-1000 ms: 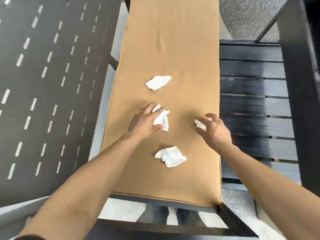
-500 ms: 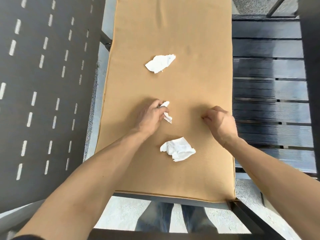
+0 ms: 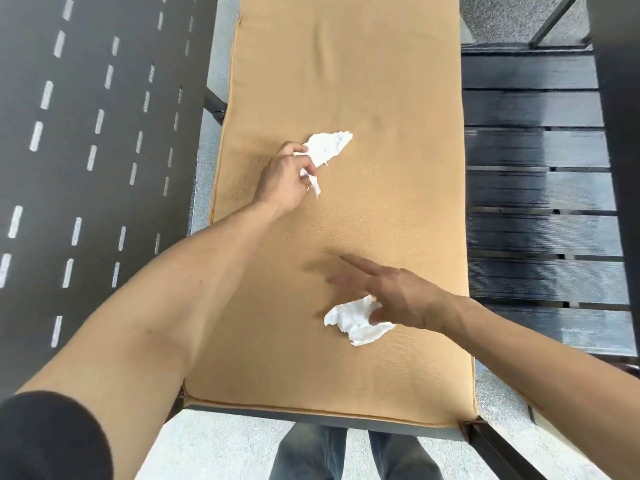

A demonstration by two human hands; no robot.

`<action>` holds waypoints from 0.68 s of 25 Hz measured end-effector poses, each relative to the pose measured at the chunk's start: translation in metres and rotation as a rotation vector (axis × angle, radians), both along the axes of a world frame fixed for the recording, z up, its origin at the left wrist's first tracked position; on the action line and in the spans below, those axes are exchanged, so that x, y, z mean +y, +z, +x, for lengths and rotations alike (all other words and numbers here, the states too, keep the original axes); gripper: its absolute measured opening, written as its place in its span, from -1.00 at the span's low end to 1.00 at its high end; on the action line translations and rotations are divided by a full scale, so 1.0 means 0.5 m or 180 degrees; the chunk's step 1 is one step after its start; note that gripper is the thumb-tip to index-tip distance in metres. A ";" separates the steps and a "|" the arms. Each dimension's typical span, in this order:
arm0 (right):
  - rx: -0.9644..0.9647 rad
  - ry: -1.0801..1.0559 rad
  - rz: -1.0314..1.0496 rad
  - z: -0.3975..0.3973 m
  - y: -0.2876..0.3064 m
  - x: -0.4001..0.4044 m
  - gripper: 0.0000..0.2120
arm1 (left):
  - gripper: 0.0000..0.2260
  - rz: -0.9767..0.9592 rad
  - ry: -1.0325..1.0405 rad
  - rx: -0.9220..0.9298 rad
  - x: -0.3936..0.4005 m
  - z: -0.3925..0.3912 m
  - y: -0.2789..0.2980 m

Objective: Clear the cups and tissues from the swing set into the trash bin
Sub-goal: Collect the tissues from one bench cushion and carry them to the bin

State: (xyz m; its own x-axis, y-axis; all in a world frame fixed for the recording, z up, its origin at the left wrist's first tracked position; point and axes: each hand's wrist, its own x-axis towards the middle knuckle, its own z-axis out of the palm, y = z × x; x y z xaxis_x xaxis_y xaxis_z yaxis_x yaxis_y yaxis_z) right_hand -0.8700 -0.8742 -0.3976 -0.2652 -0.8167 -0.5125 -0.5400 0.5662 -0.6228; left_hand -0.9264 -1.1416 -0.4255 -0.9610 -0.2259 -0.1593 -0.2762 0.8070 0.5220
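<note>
Since half a second earlier, our left hand (image 3: 284,174) had moved up the tan cushion (image 3: 381,81) to the far tissue (image 3: 327,147), fingers pinched on its edge with another crumpled bit balled inside. Our right hand (image 3: 398,292) had opened, fingers spread, blurry, over the near tissue (image 3: 356,323). Plenty of bare cushion beyond; dark slats (image 3: 536,168) along the right edge.
</note>
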 end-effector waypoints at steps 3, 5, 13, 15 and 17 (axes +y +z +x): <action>-0.0028 0.0414 -0.0098 0.018 -0.014 -0.005 -0.30 | -0.82 -0.0102 -0.0306 -0.0287 0.002 -0.069 -0.008; 0.0300 0.0739 -0.0330 0.029 -0.041 -0.005 -0.38 | -0.83 -0.0198 -0.0432 -0.0479 0.009 -0.100 -0.018; 0.0949 0.0859 -0.0619 0.048 -0.094 0.021 -0.69 | -0.79 -0.0335 -0.0361 -0.0251 0.027 -0.103 -0.047; 0.1075 0.0709 -0.0541 0.055 -0.092 0.029 -0.69 | -0.80 -0.0493 -0.0341 -0.0131 0.036 -0.090 -0.049; 0.1221 0.0526 -0.0552 0.064 -0.097 0.034 -0.64 | -0.81 -0.0621 -0.0389 -0.0098 0.040 -0.084 -0.051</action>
State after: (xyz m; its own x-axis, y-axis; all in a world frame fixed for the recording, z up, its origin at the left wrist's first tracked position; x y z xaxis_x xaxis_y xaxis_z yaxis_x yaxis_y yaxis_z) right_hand -0.8382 -0.8572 -0.4462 -0.2682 -0.9292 -0.2543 -0.8247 0.3579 -0.4379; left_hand -0.9682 -1.1216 -0.4511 -0.9785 -0.1375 -0.1536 -0.1836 0.9202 0.3457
